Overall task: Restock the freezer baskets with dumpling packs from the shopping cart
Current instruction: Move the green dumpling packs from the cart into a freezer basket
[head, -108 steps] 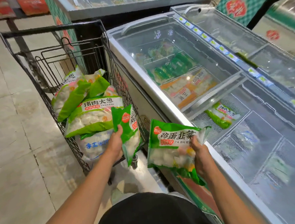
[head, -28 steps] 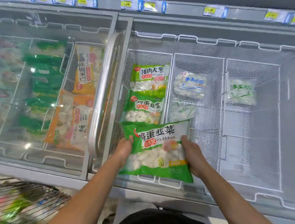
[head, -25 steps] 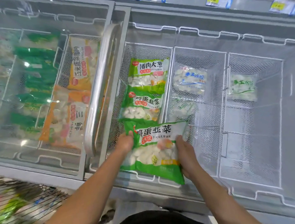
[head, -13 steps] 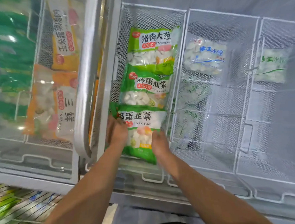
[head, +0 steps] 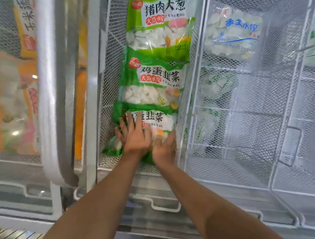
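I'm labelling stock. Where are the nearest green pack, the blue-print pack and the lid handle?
nearest green pack (head: 158, 119): head view, its white label panel.
blue-print pack (head: 234, 34): head view, middle of its clear front.
lid handle (head: 50, 106): head view, its long straight bar.

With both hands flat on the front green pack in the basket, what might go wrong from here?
1. The nearest green pack overlaps the middle pack; the left hand and right hand pressing it may shove the row askew or leave it sitting proud.
2. Knuckles or film could snag on the wire basket mesh beside them.
3. Pressing hard may crush dumplings.
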